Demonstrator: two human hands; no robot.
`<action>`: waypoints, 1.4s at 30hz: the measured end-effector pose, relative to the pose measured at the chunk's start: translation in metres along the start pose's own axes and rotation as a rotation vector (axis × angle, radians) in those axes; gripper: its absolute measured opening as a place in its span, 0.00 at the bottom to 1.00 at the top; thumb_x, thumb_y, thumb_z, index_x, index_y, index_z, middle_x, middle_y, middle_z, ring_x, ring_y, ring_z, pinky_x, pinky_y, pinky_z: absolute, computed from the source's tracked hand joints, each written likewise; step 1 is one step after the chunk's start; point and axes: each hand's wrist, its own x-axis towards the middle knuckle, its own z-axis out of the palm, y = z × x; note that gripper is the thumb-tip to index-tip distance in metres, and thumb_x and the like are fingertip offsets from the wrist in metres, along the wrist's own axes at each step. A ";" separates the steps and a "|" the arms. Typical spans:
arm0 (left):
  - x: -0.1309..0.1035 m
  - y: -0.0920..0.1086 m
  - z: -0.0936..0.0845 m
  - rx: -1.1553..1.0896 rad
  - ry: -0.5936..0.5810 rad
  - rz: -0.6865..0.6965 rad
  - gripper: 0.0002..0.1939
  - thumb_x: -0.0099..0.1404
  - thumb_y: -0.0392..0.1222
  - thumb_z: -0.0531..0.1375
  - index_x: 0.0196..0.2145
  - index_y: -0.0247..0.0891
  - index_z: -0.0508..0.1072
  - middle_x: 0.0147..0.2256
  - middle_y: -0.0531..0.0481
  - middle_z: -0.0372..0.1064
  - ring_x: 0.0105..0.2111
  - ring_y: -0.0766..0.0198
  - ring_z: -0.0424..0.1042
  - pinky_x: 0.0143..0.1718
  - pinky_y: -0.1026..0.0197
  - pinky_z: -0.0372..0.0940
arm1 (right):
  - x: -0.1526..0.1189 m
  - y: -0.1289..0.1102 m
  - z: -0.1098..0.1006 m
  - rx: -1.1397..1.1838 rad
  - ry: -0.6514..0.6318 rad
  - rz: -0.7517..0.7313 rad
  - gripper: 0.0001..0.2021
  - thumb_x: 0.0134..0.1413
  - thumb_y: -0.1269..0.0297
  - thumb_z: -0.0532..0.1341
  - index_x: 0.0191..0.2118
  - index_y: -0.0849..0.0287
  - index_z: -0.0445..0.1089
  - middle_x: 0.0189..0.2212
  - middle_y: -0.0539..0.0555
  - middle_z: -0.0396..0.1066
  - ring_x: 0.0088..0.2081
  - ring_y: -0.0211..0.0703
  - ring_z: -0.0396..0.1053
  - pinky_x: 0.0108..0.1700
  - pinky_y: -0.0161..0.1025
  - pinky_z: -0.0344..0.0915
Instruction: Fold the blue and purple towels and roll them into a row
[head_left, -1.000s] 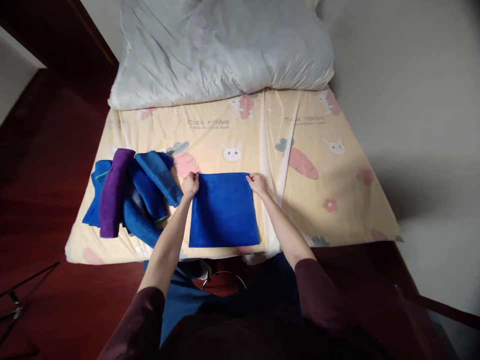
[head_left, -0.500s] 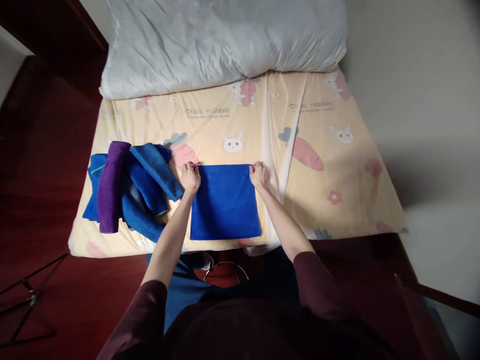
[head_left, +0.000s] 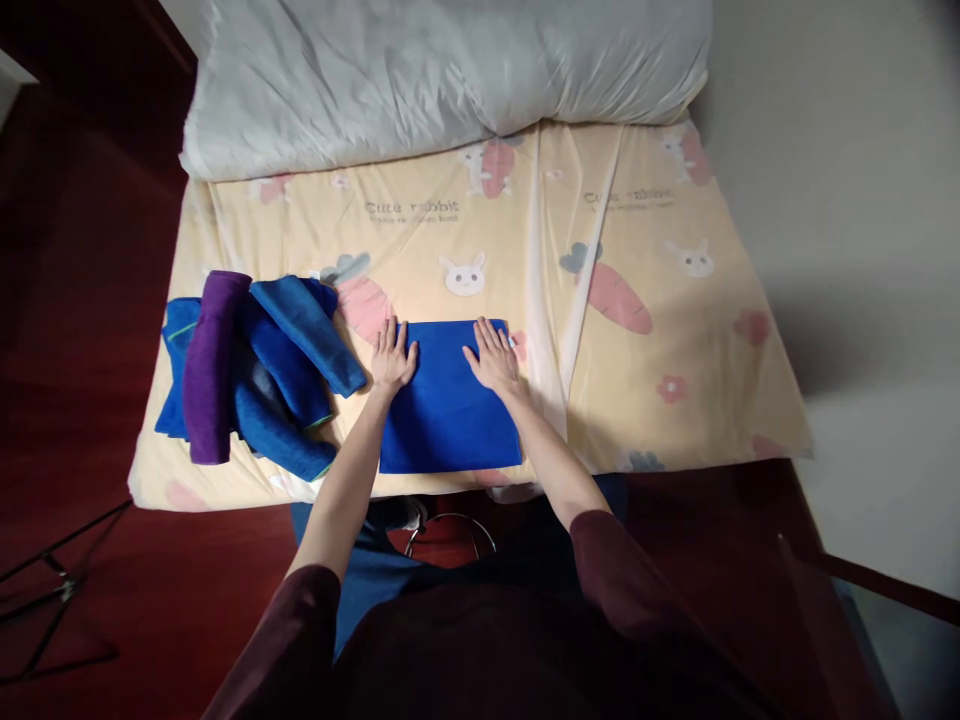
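A blue towel [head_left: 451, 415] lies flat on the bed, close to its front edge. My left hand [head_left: 394, 357] rests palm down on the towel's far left corner, fingers stretched out. On the far right part of the towel my right hand [head_left: 493, 357] lies flat too, its fingers pointing away from me. A small white tag shows at the towel's right edge, just beyond the right fingertips. Neither hand grips anything.
Left of the towel is a heap of towels: a rolled purple towel [head_left: 216, 370] on top of several blue towels [head_left: 309, 335]. A grey-white quilt [head_left: 450, 80] lies across the far side of the yellow rabbit-print sheet [head_left: 675, 330]. A wall [head_left: 847, 250] stands at the right.
Both hands have let go of the towel's far corners and now lie flat on it with fingers spread. The right hand has shifted slightly left. The view has tilted a little.
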 end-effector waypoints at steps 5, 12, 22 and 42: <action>0.008 -0.008 0.004 -0.028 0.010 -0.013 0.36 0.77 0.53 0.48 0.74 0.30 0.56 0.76 0.37 0.41 0.77 0.49 0.39 0.76 0.39 0.38 | 0.011 0.017 -0.003 -0.055 0.023 0.089 0.36 0.76 0.51 0.42 0.76 0.73 0.46 0.77 0.65 0.43 0.78 0.51 0.39 0.79 0.56 0.35; -0.036 0.037 -0.006 -0.032 0.028 0.065 0.34 0.77 0.48 0.46 0.75 0.28 0.54 0.76 0.38 0.41 0.77 0.50 0.34 0.77 0.38 0.33 | -0.017 -0.043 -0.004 -0.082 0.004 0.045 0.33 0.75 0.58 0.44 0.77 0.71 0.44 0.78 0.64 0.39 0.79 0.55 0.31 0.77 0.66 0.29; -0.090 0.053 0.006 -0.060 -0.077 0.127 0.32 0.77 0.46 0.45 0.74 0.34 0.57 0.75 0.42 0.44 0.76 0.53 0.41 0.77 0.42 0.38 | -0.065 -0.058 0.015 -0.013 -0.091 -0.061 0.31 0.76 0.57 0.42 0.77 0.66 0.47 0.78 0.58 0.42 0.79 0.47 0.38 0.79 0.54 0.34; -0.160 0.081 0.000 -0.053 -0.117 0.033 0.33 0.76 0.42 0.45 0.75 0.31 0.54 0.76 0.40 0.42 0.77 0.54 0.37 0.77 0.40 0.36 | -0.137 -0.109 0.022 -0.007 -0.137 0.050 0.31 0.75 0.61 0.41 0.77 0.68 0.45 0.77 0.62 0.42 0.79 0.49 0.37 0.79 0.59 0.35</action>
